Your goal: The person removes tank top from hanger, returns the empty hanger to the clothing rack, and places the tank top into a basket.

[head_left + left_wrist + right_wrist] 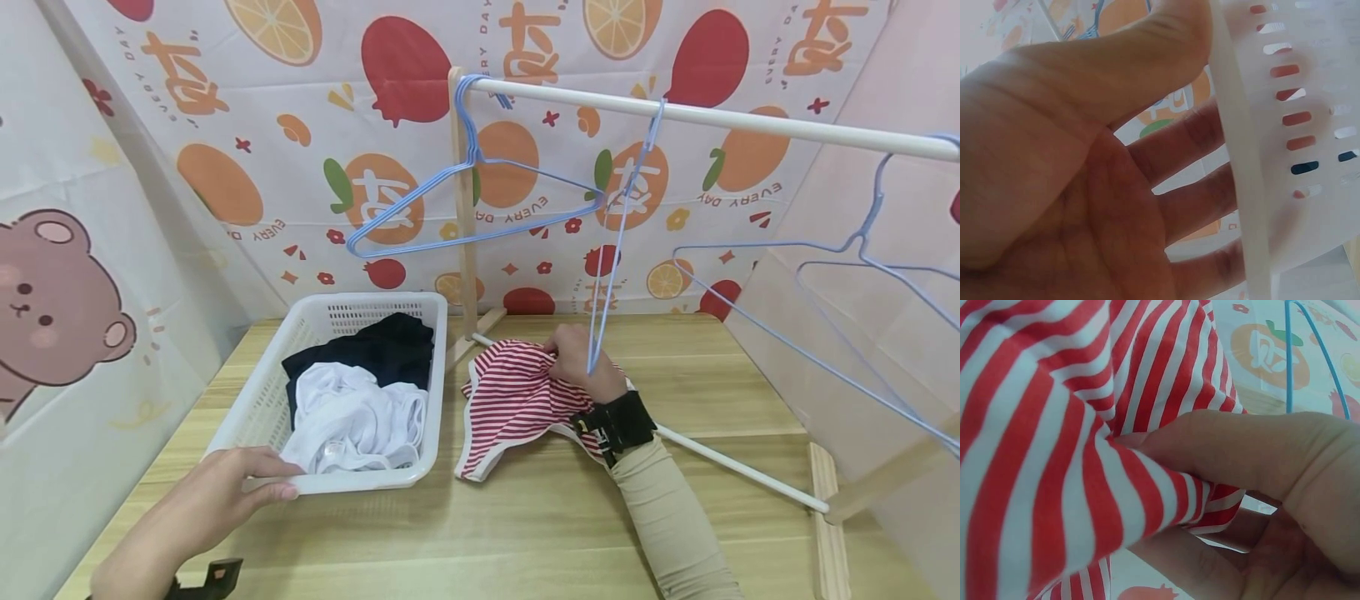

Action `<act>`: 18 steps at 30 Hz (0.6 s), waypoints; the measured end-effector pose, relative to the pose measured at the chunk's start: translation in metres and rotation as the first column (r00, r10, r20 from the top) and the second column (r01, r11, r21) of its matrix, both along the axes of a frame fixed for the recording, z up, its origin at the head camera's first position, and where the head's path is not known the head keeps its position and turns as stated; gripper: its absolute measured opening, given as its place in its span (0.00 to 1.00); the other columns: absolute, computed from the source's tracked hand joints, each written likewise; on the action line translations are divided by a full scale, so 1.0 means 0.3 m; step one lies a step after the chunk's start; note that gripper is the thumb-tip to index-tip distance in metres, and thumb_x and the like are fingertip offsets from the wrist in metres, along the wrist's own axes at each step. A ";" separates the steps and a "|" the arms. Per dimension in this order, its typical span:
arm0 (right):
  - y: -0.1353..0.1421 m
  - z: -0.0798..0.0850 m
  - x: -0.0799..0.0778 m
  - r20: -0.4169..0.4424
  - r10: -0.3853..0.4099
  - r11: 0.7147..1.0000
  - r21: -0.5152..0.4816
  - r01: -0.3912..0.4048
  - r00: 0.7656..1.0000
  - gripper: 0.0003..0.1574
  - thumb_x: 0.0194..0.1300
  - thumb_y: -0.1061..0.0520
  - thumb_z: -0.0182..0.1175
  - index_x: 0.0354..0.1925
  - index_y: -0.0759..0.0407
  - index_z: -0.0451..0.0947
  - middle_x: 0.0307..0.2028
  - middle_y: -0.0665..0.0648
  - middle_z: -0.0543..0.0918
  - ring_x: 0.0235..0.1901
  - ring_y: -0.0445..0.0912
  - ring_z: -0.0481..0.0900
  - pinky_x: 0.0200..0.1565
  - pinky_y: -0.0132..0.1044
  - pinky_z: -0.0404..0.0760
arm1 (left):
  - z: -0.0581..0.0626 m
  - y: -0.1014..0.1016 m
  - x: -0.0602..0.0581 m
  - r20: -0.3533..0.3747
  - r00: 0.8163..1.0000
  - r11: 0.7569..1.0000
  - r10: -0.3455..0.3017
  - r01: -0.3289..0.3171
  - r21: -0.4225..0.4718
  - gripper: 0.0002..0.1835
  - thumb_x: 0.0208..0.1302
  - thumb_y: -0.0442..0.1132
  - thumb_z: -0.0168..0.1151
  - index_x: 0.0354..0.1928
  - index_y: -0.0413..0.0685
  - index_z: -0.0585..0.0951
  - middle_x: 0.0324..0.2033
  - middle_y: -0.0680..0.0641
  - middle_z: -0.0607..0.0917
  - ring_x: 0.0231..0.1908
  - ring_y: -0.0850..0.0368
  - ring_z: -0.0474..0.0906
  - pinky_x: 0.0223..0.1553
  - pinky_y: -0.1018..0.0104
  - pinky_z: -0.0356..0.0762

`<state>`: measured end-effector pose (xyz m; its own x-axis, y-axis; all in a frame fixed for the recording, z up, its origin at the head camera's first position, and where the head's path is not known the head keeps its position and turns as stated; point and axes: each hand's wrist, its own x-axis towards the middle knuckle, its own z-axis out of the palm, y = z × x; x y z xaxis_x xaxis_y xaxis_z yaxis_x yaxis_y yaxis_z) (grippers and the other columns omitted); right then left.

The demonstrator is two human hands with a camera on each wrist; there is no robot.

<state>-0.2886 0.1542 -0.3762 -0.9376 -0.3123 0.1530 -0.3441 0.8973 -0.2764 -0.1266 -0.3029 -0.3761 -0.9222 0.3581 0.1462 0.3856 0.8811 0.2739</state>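
Note:
A red-and-white striped garment [513,396] with white trim lies on the table, right of the white plastic basket [367,481]. Its cloth is bunched between thumb and fingers of my right hand [576,357], which pinches a fold, seen close up in the right wrist view. My left hand [213,496] grips the near left corner of the basket's rim; in the left wrist view the thumb and fingers meet the basket wall [1238,144]. Inside the basket are a white garment [356,408] and a black garment [382,350] behind it.
A rack with a white rail [712,122] and wooden posts [465,217] stands over the table. Several blue hangers [420,247] hang at its left end; another hanger [617,250] dangles in front of my right hand, and more hangers [787,340] hang at right. A lower white bar [742,468] crosses the table.

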 end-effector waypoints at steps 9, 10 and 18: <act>-0.004 0.041 0.033 0.017 0.023 0.996 -0.081 -0.022 1.000 0.18 0.48 0.72 0.69 0.38 0.61 0.92 0.34 0.57 0.92 0.33 0.45 0.79 0.34 0.34 0.75 | 0.005 0.003 0.001 0.021 1.000 1.000 0.011 -0.011 0.001 0.10 0.54 0.46 0.78 0.38 0.55 0.92 0.37 0.56 0.92 0.45 0.47 0.87 0.47 0.49 0.85; -0.006 0.044 0.035 0.030 0.018 0.996 -0.092 -0.015 0.999 0.17 0.49 0.72 0.69 0.39 0.61 0.92 0.34 0.57 0.92 0.32 0.44 0.77 0.34 0.33 0.74 | 0.004 0.002 0.002 0.017 1.000 1.000 0.011 -0.011 -0.003 0.10 0.54 0.47 0.78 0.38 0.56 0.92 0.37 0.56 0.92 0.45 0.48 0.86 0.47 0.51 0.85; -0.013 0.062 0.047 0.030 0.013 0.995 -0.096 -0.010 0.999 0.17 0.50 0.72 0.71 0.41 0.61 0.92 0.37 0.58 0.92 0.36 0.47 0.82 0.39 0.38 0.81 | 0.005 0.005 0.002 0.035 0.999 1.000 0.013 -0.013 0.010 0.10 0.55 0.45 0.77 0.38 0.53 0.92 0.38 0.53 0.92 0.47 0.39 0.86 0.49 0.43 0.83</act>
